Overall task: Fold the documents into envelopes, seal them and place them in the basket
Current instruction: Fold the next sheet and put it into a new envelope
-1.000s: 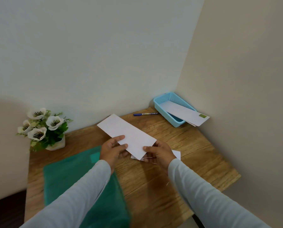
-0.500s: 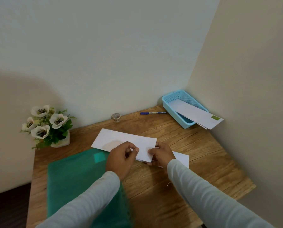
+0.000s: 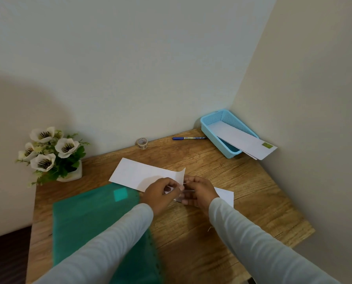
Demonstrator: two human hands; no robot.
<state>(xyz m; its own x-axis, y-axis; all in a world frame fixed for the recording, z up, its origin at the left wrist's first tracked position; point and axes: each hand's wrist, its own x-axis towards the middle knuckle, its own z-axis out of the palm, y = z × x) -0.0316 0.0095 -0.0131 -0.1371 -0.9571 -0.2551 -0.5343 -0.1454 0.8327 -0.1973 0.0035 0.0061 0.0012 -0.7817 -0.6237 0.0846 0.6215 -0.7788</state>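
Note:
A long white envelope (image 3: 138,174) lies on the wooden table (image 3: 252,193), its right end curled up. My left hand (image 3: 160,192) and my right hand (image 3: 197,191) meet at that right end, fingers pinching the envelope's edge. A folded white paper (image 3: 225,195) lies partly under my right hand. A light blue basket (image 3: 209,125) stands in the far right corner with white envelopes (image 3: 242,143) lying in it and sticking out over its rim; the top one has a green stamp.
A green plastic folder (image 3: 89,222) lies at the near left under my left sleeve. A pot of white flowers (image 3: 52,154) stands at the far left. A small tape roll (image 3: 142,143) and a blue pen (image 3: 188,138) lie by the back wall.
The envelope went from held up in the air to lying flat on the table. Both hands slid to its right end, which now curls up.

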